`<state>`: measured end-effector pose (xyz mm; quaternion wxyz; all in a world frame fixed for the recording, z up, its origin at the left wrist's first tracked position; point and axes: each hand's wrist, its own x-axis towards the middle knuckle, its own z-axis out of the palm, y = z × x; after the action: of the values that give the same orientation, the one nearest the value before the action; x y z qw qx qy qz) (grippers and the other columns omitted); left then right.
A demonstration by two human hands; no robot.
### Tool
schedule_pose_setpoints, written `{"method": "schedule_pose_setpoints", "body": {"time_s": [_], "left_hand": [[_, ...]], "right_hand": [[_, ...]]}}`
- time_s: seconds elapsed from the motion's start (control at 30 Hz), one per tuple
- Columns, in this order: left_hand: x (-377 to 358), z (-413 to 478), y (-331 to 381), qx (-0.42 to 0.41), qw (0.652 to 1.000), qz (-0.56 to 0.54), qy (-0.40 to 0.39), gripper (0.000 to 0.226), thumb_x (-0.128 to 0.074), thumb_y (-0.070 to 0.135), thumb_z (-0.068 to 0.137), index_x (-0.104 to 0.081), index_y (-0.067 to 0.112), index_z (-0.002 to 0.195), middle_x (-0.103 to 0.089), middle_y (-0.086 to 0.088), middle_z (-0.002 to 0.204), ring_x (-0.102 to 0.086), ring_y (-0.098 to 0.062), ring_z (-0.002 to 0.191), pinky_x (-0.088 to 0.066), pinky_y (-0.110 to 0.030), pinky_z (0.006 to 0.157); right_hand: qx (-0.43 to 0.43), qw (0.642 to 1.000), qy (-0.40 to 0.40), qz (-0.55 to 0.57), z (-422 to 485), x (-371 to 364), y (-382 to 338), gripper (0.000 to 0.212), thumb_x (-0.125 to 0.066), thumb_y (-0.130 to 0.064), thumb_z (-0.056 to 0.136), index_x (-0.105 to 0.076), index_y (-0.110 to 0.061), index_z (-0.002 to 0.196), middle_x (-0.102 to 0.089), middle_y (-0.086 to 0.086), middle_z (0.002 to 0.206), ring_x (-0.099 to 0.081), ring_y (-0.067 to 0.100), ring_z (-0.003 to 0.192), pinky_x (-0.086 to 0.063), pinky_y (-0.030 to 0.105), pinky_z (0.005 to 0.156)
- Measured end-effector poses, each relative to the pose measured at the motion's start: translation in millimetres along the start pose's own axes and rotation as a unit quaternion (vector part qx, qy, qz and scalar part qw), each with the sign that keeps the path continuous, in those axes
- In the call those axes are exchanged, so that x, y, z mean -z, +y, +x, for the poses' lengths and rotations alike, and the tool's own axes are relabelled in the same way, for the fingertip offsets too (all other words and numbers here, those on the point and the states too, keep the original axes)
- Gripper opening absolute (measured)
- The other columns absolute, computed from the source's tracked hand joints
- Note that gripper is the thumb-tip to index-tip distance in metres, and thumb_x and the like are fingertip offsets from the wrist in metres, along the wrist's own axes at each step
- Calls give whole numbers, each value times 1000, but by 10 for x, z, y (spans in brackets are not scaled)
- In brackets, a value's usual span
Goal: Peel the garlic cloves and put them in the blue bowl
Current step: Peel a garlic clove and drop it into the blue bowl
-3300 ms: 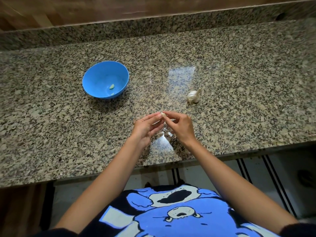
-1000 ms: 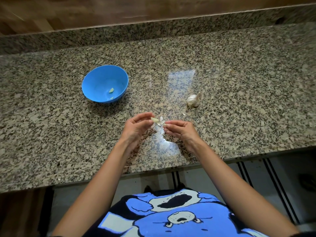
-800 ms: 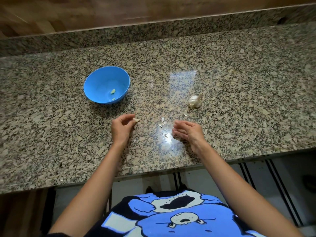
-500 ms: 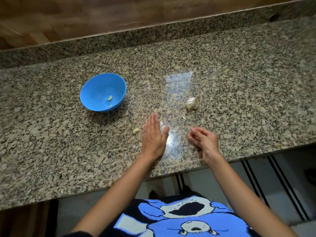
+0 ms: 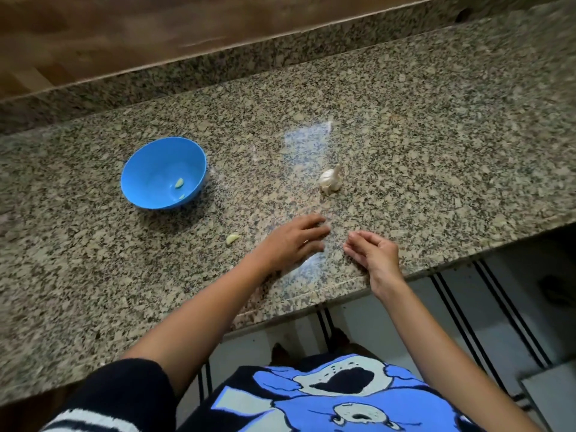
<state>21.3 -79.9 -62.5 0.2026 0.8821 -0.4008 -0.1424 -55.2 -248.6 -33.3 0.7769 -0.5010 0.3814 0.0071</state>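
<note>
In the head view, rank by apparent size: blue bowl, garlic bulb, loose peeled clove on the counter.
1. blue bowl, clearly largest.
2. garlic bulb.
3. loose clove, smallest, although it lies nearer the camera than the bulb.

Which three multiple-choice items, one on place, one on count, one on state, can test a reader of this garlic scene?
1. Where is the loose peeled garlic clove?
A on the speckled granite counter
B in a hand
C on the floor

2. How many pale pieces lie in the round blue plastic bowl?
A none
B two
C five

3. How is the left hand?
A flat, fingers straight
B holding the bowl
C pinching the white garlic bulb

Answers: 1 A, it lies between bowl and hands. 2 B, two show inside. 3 A, it holds nothing.
</note>
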Motion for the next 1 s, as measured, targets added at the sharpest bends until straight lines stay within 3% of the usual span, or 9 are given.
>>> {"method": "schedule_pose_setpoints", "body": {"time_s": [0.13,0.23,0.4,0.5,0.63,0.8,0.9,0.93,1.0], "left_hand": [[64,-439,-69,-6,997,68,-26,55,-29,45,94,-35,22,144,-28,-3,153,-22,-20,142,-2,-26,115],[61,-779,-106,30,994,95,-34,53,-36,18,98,-20,31,147,-13,7,155,-10,-12,143,4,-25,113],[62,-1224,-114,35,996,73,49,50,-61,-6,83,-55,13,130,-52,-7,136,-50,-20,125,-27,-33,109],[-3,-1373,-145,14,987,117,109,39,-71,-9,69,-69,3,107,-68,-15,109,-67,-30,99,-57,-40,80],[-12,-1321,-83,48,986,120,106,30,-75,-9,64,-67,0,92,-67,-16,94,-67,-30,82,-59,-40,63],[-95,-1259,2,213,969,53,112,11,-55,-5,88,-64,1,91,-64,-10,87,-62,-21,75,-57,-31,67],[62,-1211,136,395,877,-177,208,12,-59,4,88,-69,9,91,-66,1,84,-66,-14,68,-57,-23,60],[112,-1236,122,448,810,-289,244,10,-63,4,85,-70,9,90,-68,0,85,-67,-13,69,-57,-21,58],[203,-1365,53,483,600,-563,299,13,-65,0,81,-70,2,93,-70,-12,97,-68,-18,80,-57,-22,61]], "right_hand": [[-8,1000,-20,-9,-35,-159,10,4,-65,-3,83,-64,-6,81,-67,2,63,-65,8,55,-55,16,55],[-13,999,-38,-16,-78,-301,66,4,-65,-3,83,-63,-5,81,-65,3,63,-64,8,52,-52,15,50],[-20,997,-70,-30,-181,-548,215,7,-64,0,83,-60,-4,79,-62,5,66,-63,7,50,-52,15,49],[-23,996,-80,-37,-231,-631,301,7,-63,0,84,-60,-5,79,-61,6,65,-62,7,48,-53,16,50],[-20,994,-83,-71,-270,-639,408,4,-65,0,82,-62,-3,82,-63,9,73,-64,10,54,-56,19,58],[-2,988,-79,-136,-278,-609,428,15,-65,0,82,-65,0,96,-68,12,84,-67,19,69,-56,19,61],[12,983,-91,-159,-257,-615,359,12,-65,-2,82,-66,-4,94,-69,11,82,-66,19,68,-57,21,61],[10,981,-104,-165,-264,-626,347,9,-64,-2,83,-66,-5,91,-69,10,80,-66,18,67,-57,22,62],[6,971,-142,-190,-286,-657,340,7,-63,-4,83,-66,-8,89,-69,7,78,-67,17,66,-58,24,65]]}}
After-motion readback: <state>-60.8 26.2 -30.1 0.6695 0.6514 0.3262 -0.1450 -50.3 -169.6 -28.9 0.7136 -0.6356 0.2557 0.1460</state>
